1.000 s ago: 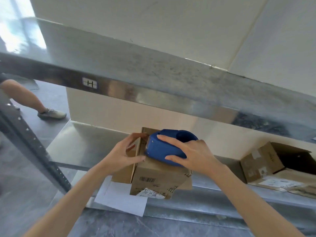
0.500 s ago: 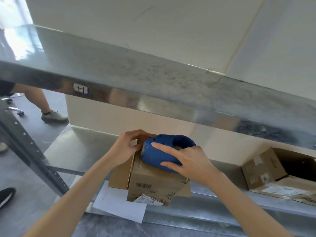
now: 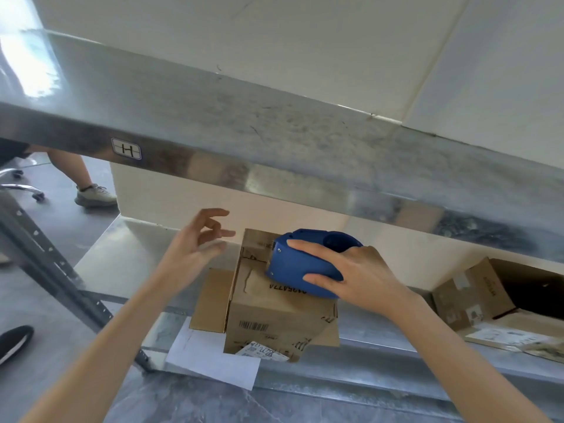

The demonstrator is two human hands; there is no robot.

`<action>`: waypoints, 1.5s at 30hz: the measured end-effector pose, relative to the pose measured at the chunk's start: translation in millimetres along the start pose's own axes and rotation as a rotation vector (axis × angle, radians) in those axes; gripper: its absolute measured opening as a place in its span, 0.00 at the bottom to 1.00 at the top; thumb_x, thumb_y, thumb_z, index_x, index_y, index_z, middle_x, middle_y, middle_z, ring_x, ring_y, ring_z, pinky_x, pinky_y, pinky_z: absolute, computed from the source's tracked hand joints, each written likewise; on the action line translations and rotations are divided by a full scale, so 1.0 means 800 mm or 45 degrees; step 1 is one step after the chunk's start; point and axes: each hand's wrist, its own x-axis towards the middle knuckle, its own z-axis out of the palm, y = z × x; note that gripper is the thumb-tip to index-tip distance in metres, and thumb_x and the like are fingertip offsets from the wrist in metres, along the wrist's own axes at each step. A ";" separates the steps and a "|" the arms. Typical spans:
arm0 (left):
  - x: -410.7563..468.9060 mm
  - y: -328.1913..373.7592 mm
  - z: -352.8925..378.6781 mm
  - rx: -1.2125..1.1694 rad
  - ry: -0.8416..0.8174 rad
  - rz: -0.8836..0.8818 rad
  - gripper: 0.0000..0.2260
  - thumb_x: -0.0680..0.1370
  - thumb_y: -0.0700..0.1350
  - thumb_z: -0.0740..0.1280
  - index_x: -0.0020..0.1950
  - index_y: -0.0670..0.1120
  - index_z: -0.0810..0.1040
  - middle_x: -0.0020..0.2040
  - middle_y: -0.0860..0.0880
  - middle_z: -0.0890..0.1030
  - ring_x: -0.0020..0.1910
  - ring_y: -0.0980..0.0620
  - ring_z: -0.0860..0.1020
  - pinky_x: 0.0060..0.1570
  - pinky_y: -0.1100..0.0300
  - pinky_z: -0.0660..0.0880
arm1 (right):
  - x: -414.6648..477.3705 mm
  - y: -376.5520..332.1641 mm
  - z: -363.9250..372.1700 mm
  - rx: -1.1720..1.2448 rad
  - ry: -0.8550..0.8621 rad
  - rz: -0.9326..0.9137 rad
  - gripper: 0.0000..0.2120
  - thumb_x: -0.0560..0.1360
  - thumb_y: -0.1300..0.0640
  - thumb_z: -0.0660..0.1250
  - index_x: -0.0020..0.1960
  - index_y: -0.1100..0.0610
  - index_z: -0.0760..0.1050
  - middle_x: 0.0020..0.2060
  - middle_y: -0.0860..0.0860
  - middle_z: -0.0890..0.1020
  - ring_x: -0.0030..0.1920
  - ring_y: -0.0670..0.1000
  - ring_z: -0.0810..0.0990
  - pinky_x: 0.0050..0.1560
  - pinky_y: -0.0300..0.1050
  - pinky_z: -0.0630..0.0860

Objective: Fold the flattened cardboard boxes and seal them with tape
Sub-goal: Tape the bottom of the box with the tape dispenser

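Cardboard box (image 3: 293, 315): stood folded up on the lower shelf (image 3: 122, 251), near its front edge, with one corner over a white sheet of paper (image 3: 213, 358).
Tape dispenser (image 3: 290, 265): a blue one sat on the box's top face, toward the back right, with its toothed end pointing left along the top.
Right grip (image 3: 363, 279): curled over the dispenser, index finger along its upper side and thumb on its near side. This was probably to keep it pressed on the cardboard so the tape could be drawn or cut.
Left grip (image 3: 189, 257): hung in the air just left of the box's upper edge with its fingers loosely spread, touching and holding nothing.
Side flap (image 3: 210, 297): stuck out from the box's left side, so that end did not look closed.
Tape on the seam: too faint to tell whether any was laid.
Step in hand: seemingly the sealing of the top, with the free grip placed to smooth tape down or steady the box.
What could go wrong: with only one grip on it, the light box might slide on the smooth metal when the dispenser is pulled.
Overhead: the upper shelf (image 3: 274, 141) hung low, leaving little room to lift.
Nearby: another open box (image 3: 476, 291) lay well apart to the right on the same shelf, and someone's shoe (image 3: 96, 193) showed on the floor at left.
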 end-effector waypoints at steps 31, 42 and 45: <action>-0.032 -0.009 0.048 0.360 0.117 0.063 0.31 0.72 0.39 0.77 0.65 0.62 0.68 0.49 0.62 0.75 0.57 0.60 0.80 0.63 0.49 0.75 | 0.018 0.039 -0.022 0.992 -0.426 0.236 0.16 0.75 0.44 0.73 0.59 0.30 0.77 0.58 0.23 0.75 0.59 0.29 0.74 0.55 0.23 0.69; -0.033 -0.001 0.049 0.105 0.317 -0.104 0.19 0.76 0.41 0.74 0.60 0.59 0.72 0.43 0.54 0.81 0.48 0.55 0.82 0.56 0.56 0.75 | 0.038 0.039 -0.018 0.931 -0.436 0.213 0.17 0.71 0.40 0.75 0.58 0.29 0.77 0.55 0.23 0.76 0.54 0.33 0.78 0.56 0.39 0.78; -0.028 -0.005 0.050 -0.052 0.341 -0.233 0.19 0.77 0.40 0.73 0.59 0.58 0.70 0.39 0.53 0.83 0.41 0.53 0.84 0.49 0.58 0.76 | 0.041 0.041 -0.018 0.928 -0.458 0.193 0.17 0.71 0.40 0.74 0.58 0.29 0.77 0.54 0.22 0.75 0.53 0.32 0.77 0.53 0.35 0.76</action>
